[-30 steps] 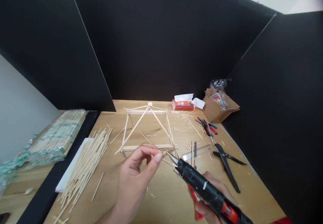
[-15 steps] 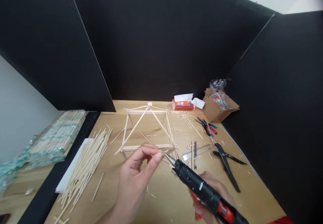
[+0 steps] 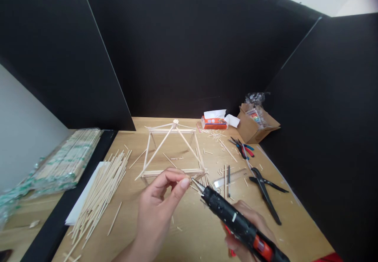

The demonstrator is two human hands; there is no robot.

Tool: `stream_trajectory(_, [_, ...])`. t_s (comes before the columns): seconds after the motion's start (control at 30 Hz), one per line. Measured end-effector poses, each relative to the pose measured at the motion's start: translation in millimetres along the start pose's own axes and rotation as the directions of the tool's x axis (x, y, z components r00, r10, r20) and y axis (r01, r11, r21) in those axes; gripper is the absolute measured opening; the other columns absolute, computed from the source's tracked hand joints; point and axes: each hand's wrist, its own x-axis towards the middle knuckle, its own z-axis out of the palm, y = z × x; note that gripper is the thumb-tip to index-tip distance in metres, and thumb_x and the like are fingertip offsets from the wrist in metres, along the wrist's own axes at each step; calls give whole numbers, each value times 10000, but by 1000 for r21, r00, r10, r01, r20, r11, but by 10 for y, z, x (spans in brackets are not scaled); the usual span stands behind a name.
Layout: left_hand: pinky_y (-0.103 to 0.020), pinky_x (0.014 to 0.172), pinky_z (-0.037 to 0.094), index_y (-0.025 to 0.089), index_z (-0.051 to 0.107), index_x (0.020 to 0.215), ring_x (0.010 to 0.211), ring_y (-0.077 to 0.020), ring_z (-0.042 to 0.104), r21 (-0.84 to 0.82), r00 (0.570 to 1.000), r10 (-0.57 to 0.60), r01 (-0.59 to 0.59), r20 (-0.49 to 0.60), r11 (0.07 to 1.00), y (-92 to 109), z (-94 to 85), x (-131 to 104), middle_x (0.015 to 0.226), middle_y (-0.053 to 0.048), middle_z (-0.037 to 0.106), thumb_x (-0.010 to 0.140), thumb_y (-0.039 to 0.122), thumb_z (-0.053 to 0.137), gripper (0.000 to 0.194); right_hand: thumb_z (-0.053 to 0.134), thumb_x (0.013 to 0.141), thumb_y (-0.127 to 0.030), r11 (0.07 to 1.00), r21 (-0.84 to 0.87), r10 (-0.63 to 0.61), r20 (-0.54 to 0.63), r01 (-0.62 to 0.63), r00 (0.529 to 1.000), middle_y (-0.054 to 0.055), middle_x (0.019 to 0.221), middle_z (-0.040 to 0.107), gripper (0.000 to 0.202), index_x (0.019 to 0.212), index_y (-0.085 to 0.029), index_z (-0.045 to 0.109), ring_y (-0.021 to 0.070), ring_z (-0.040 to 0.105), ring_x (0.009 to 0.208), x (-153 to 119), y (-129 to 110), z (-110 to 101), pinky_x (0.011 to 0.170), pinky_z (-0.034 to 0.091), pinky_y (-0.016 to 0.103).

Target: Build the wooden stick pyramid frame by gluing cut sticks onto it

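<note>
My right hand (image 3: 251,222) is wrapped round a black and red hot glue gun (image 3: 230,211), partly hidden behind its body. The metal nozzle points up and left, right beside the fingertips of my left hand (image 3: 165,203). Thumb and forefinger of that hand are pinched together on something too small to make out, at the nozzle tip. Beyond both hands stands a frame of thin wooden sticks (image 3: 161,148), with slanted sticks meeting at a peak. My left fingers overlap its near edge in view.
Loose wooden sticks (image 3: 100,191) lie piled on the left, beside bagged sticks (image 3: 67,155). On the right are a ruler (image 3: 238,176), a black cutting tool (image 3: 262,191), pliers (image 3: 242,148), an orange tissue pack (image 3: 214,123) and a cardboard box (image 3: 251,130). Black panels enclose the table.
The glue gun has shifted very slightly to the left. Otherwise the hands and the stick frame look the same.
</note>
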Motion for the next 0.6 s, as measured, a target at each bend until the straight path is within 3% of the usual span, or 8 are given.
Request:
stream_trajectory(0.4, [-165,671,458,208,643,726,738,-104,568,12,1000,4,-3,-8,1000,-1,-2,0,752,21,623,781,264,694,93,633,827,-402,998,-11,54,-57,-54,997,-15,691,630,178,930,-266,583,165,618,587,-27,36,-32,552,506,259])
stream_trajectory(0.5, [-183,681,455,219,642,732,768,-114,567,25,1000,24,-24,-8,999,-16,-18,-10,773,20,619,791,254,684,80,617,831,-387,990,-55,123,-95,-129,988,3,755,665,159,921,-257,631,184,647,651,-72,130,-72,592,526,266])
stream_trajectory(0.6, [-207,691,447,234,650,752,813,-130,566,75,995,92,-89,-30,993,-35,-22,-22,807,15,621,794,229,680,52,609,827,-379,947,-76,298,-152,-312,942,22,829,710,189,917,-232,685,204,675,740,-147,353,-109,643,537,265])
